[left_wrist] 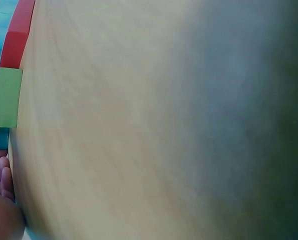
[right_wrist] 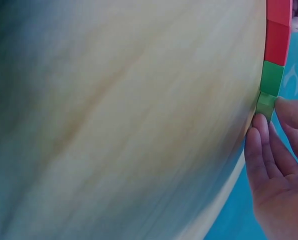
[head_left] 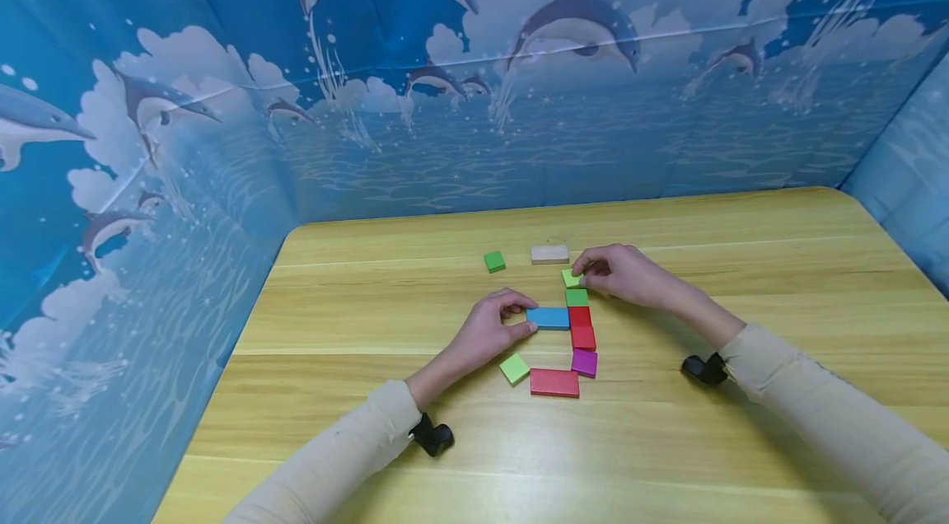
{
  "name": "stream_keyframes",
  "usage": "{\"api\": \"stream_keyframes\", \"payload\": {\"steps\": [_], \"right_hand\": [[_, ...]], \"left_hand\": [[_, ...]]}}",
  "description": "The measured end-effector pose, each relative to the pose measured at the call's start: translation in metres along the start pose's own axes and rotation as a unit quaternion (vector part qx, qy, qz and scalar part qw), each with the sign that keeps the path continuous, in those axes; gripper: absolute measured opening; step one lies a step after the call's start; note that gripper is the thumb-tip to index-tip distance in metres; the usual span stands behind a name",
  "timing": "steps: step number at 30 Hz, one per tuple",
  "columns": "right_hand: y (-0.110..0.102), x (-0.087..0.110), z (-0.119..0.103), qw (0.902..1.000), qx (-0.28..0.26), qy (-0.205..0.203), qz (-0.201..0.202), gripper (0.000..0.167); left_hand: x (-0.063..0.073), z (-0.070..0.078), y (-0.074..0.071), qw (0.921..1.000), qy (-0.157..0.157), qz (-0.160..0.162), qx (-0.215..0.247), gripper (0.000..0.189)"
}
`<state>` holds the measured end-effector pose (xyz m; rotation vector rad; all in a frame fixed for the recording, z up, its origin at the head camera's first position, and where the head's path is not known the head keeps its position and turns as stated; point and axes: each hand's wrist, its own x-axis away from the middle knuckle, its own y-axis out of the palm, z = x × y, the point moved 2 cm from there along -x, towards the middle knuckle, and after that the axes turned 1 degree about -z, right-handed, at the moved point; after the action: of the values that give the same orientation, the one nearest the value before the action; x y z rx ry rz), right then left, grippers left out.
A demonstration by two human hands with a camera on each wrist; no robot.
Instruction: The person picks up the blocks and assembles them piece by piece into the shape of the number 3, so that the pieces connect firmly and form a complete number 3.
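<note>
My left hand (head_left: 489, 328) pinches the left end of a flat blue block (head_left: 549, 319), thumb at its near corner and a finger at its far corner. The block's right end meets a column of small blocks. With thumb and fingertips, my right hand (head_left: 628, 274) grips a light green block (head_left: 569, 279) at the column's far end; the right wrist view shows those fingertips (right_wrist: 259, 121) against it. Below it in the column come a green block (head_left: 576, 298), two red blocks (head_left: 582, 338) and a purple block (head_left: 584, 363), slightly turned.
Near the column's foot lie a long red block (head_left: 554, 382) and a tilted light green block (head_left: 515, 369). Farther back on the wooden table (head_left: 385, 277) sit a green block (head_left: 494, 262) and a pale block (head_left: 549, 254). A dolphin-print curtain (head_left: 474, 153) stands behind the table.
</note>
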<state>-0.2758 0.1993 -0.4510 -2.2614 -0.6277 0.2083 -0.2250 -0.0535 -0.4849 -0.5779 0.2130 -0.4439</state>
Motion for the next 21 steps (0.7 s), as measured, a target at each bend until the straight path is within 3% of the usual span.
{"api": "stream_keyframes", "payload": {"steps": [21], "right_hand": [[0.0025, 0.0002, 0.0020, 1.0000, -0.006, -0.001, -0.005, 0.018]], "left_hand": [[-0.0003, 0.0002, -0.0001, 1.0000, -0.002, 0.002, 0.001, 0.024]]}}
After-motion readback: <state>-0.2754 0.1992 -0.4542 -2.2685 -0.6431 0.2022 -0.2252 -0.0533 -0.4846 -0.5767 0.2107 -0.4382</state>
